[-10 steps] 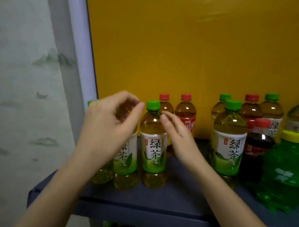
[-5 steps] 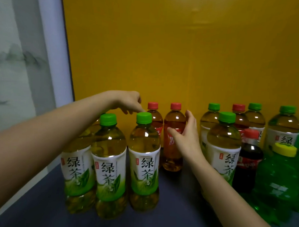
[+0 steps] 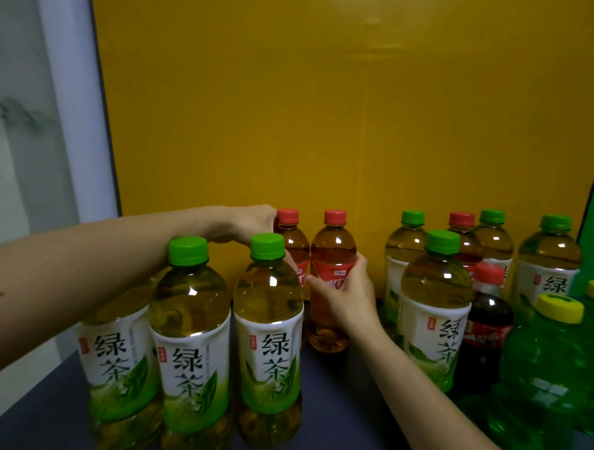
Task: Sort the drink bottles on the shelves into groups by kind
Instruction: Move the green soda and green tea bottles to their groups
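While the right hand [image 3: 348,295] wraps its fingers around the label band of a red-capped tea bottle [image 3: 331,280], the left hand [image 3: 251,223] reaches over the front row and closes on the neck of a second red-capped tea bottle [image 3: 290,240] just beside the first one. Both bottles stand upright at the back of the dark shelf [image 3: 342,397], close to the yellow back panel [image 3: 328,107], and they nearly touch each other.

Under the left forearm, three green tea bottles [image 3: 267,325] with green caps stand side by side at the front left, touching one another. To the right of the right arm is a mixed group: more green tea bottles [image 3: 434,312], one more red-capped tea bottle [image 3: 461,239] behind them, and a dark cola bottle [image 3: 488,321] with a red cap. At the far right stand two bright green bottles with yellow caps [image 3: 541,371], the nearer one in front. Beside the shelf on the left is a pale wall [image 3: 20,144].
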`<state>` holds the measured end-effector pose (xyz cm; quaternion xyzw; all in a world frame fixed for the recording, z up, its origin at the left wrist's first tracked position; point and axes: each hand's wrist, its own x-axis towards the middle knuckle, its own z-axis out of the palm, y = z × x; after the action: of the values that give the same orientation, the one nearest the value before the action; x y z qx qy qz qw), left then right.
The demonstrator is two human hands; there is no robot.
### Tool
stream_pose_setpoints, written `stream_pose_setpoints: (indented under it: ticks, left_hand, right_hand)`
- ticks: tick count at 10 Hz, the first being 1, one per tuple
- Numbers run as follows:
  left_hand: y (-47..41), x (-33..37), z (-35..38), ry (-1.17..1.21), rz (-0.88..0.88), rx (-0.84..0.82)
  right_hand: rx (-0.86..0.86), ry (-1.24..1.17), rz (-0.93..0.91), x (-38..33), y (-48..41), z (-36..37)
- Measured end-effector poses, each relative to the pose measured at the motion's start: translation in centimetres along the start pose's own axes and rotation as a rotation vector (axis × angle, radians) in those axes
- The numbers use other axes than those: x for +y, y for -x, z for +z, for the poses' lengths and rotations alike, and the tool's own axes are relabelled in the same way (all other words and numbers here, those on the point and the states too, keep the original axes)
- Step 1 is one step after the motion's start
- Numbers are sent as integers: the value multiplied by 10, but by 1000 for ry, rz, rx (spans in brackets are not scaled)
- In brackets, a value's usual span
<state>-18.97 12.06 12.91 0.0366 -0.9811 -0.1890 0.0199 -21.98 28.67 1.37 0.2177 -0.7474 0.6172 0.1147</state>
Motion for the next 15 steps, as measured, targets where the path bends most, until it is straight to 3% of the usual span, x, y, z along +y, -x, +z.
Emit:
stream_pose_setpoints:
  ticks: [2,6,7,9,11,15]
  left_hand:
    - [14,12,-6,130,79,27]
    - [67,68,-70,521,333,566]
    - [83,85,-83,598,388,628]
    - [117,117,-92,660,516,629]
    - [145,159,-66,698,575,509]
    - [162,272,60,812,638,277]
  right_hand:
    - [34,75,-49,-13,-3,-3]
    - [196,102,-313,-108,-17,-34]
    - [233,129,-390,-135,-14,-51]
    - [268,110,-426,-173,14,-94]
    - [281,75,-371,-182,58,-149]
    - [305,91,-217,-117,168,-306]
